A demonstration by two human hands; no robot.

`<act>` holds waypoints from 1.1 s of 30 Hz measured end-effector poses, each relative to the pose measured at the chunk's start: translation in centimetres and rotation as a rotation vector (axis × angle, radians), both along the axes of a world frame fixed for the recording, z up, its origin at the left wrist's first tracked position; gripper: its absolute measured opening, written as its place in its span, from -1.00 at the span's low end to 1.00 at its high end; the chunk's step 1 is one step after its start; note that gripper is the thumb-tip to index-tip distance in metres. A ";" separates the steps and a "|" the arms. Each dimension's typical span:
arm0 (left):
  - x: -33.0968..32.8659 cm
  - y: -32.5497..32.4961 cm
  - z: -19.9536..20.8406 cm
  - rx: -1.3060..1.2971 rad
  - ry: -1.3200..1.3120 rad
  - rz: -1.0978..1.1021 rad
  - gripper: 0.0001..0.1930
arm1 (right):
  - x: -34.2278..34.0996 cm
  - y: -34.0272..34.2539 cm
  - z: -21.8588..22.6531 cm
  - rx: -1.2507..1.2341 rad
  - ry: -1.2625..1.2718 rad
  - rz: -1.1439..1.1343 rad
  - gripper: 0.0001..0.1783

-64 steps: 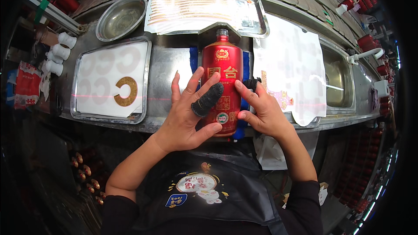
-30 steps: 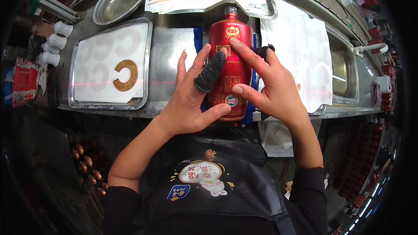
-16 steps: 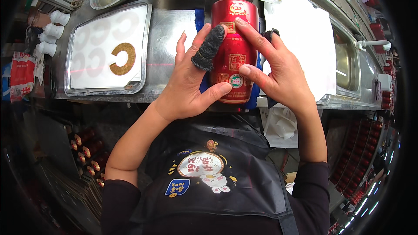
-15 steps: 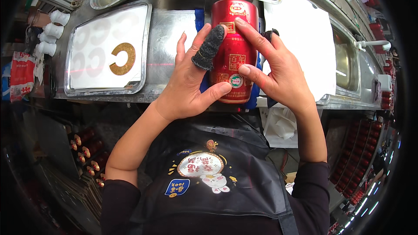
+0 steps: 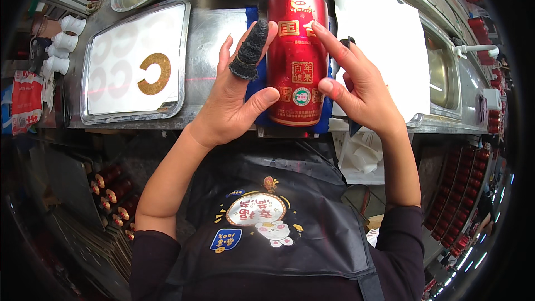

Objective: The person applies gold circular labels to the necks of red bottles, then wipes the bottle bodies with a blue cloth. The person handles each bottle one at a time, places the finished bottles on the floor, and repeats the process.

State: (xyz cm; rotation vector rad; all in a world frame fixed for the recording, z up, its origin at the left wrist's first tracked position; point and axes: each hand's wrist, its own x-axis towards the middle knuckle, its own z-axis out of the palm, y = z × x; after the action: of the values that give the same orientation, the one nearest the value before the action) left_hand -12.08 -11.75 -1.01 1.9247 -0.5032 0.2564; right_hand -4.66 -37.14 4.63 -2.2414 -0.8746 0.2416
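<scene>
One red bottle with gold lettering (image 5: 298,54), lying face up on blue cloth (image 5: 252,17), clear neck pointing away from the person. Left hand (image 5: 229,97): fingers spread, dark knitted finger cover (image 5: 248,53) on one, held along the bottle's left side. Right hand (image 5: 369,92): thumb and forefinger spread over the right edge; whether either hand makes contact, I cannot tell. To the left: one metal tray (image 5: 185,50), bearing one gold C-shaped label (image 5: 164,72) on a white sheet (image 5: 108,92).
</scene>
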 end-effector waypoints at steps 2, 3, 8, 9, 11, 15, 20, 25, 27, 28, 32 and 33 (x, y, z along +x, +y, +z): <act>0.1 0.0 0.0 0.013 -0.009 -0.013 -0.22 | -0.1 -0.4 -0.3 -0.009 -0.024 0.026 -0.08; 0.1 -0.1 -0.1 0.032 -0.006 -0.022 -0.22 | -0.2 -0.6 -0.5 -0.007 0.008 0.019 -0.07; 0.6 -0.1 -0.1 0.080 -0.038 -0.036 -0.20 | -0.2 -0.6 -1.5 0.013 -0.047 0.031 -0.01; 0.7 -0.1 -0.1 0.092 -0.036 -0.041 -0.20 | -0.2 -0.6 -1.5 0.022 -0.032 0.041 0.00; 0.7 0.1 -0.1 0.104 -0.043 -0.047 -0.20 | 0.0 -0.6 -1.4 0.041 -0.039 0.051 0.01; 0.7 0.1 0.0 0.084 -0.021 -0.052 -0.17 | 0.0 -0.8 -1.5 0.028 -0.007 0.043 0.03; 0.7 0.1 0.0 0.119 -0.053 -0.044 -0.10 | -0.3 -1.7 -2.7 0.055 -0.025 0.041 -0.03; -0.2 0.0 0.4 0.064 0.021 -0.017 0.00 | 2.9 -3.5 -3.4 0.684 0.568 -0.587 -0.46; -0.8 -0.4 0.5 0.013 0.046 0.001 0.04 | 3.9 -4.3 -3.5 1.020 0.818 -0.784 -0.53; -1.0 -0.6 0.5 0.009 0.045 0.008 0.05 | 3.6 -4.8 -3.4 1.101 0.775 -0.901 -0.57; -0.8 -0.8 0.3 0.087 0.034 -0.037 0.07 | -1.6 -4.5 -2.7 0.662 0.333 -0.476 -0.43; -0.7 -0.6 0.3 0.119 0.007 -0.039 0.06 | -2.7 -3.9 -2.2 0.524 0.160 -0.331 -0.47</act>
State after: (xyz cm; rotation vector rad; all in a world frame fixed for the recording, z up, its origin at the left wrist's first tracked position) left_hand -12.80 -12.37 -0.69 2.0279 -0.5612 0.1979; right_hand -7.34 -41.07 2.39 -1.8063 -0.4087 0.0281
